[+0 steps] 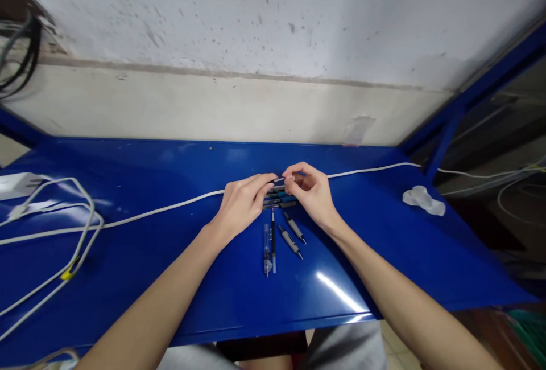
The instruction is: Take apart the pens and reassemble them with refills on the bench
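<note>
- Fingers of the left hand (244, 202) are drawn together, thumb and index pinching the near end of a slim dark pen piece (278, 180).
- Fingers of the right hand (312, 192) curl at its other end, thumb close to index — whether they grip it, I can't tell from here.
- That piece looks narrow, straight and dark; its ends are hidden by the fingertips.
- It sits between the two hands, above the blue table (362, 233), its long axis running left to right, the right end tipped slightly toward the wall (239, 102). Which end is the tip, I can't make out.
- Just below it, a row of pen parts (273, 206) lies roughly sideways too.
- Nearer the person — a clear barrel (267, 245) and a thin refill (273, 245) lie lengthwise, beside two grey pen sections (290, 242) set aslant.
</note>
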{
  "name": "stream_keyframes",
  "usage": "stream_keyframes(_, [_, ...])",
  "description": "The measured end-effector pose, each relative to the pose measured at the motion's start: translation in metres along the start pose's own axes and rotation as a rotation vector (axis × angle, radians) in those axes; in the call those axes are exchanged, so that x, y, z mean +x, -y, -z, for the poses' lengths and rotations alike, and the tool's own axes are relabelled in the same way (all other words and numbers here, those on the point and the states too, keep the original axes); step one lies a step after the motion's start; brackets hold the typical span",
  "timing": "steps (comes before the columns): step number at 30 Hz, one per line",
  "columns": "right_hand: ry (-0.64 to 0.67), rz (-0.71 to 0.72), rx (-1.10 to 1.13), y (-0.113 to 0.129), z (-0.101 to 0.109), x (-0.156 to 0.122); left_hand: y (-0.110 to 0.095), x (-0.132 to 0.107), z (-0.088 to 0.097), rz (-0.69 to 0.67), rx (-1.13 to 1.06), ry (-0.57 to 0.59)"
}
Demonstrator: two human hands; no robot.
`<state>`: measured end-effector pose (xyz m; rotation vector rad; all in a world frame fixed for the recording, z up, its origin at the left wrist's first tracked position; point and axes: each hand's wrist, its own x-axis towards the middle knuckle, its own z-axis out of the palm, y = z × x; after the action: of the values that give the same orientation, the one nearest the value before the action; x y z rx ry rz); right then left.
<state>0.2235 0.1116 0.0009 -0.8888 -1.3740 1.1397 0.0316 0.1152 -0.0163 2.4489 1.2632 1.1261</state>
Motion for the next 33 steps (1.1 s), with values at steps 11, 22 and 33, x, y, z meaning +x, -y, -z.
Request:
stream_keyframes(11, [-0.049,0.023,0.100,-0.0056,0.0065,0.0043,0.0018,-0.0016,-0.0011,-0.022,0.009,-0.005])
stream_keyframes(22, [-0.039,0.021,0.067,0.0001,0.0051,0.0027,0.0001,-0.0036,-0.0008,-0.011,-0.015,-0.002])
stream_keyframes(33, [-0.022,0.000,0.033,0.0027,0.0055,0.0012,0.0008,-0.0040,0.0004,-0.005,-0.018,-0.016])
